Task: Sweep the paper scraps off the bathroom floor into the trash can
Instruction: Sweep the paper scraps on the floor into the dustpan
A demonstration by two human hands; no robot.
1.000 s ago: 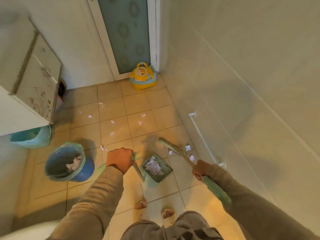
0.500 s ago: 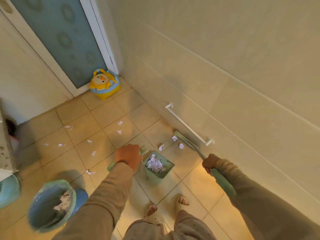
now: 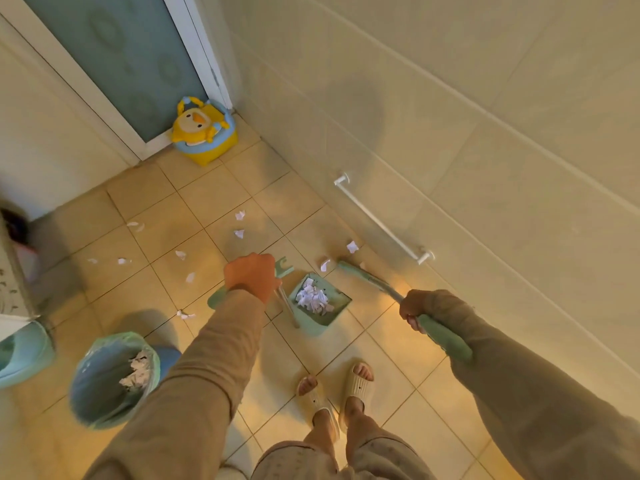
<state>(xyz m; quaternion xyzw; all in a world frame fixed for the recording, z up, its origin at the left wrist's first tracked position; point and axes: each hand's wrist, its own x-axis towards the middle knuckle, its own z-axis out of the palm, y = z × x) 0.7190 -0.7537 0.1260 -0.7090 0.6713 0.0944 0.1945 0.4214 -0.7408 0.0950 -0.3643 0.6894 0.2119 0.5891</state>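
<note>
Sweeping goes on: your right hand (image 3: 414,311) grips the broom (image 3: 367,279), your left (image 3: 251,276) grips the dustpan (image 3: 329,322). Next, brush the scraps (image 3: 325,265) at twelve o'clock in. Can (image 3: 104,386) waits at eight.

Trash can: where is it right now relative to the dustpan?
In the head view the trash can sits on the floor at lower left, left of the left hand and the dustpan, beside the teal basin.
</note>
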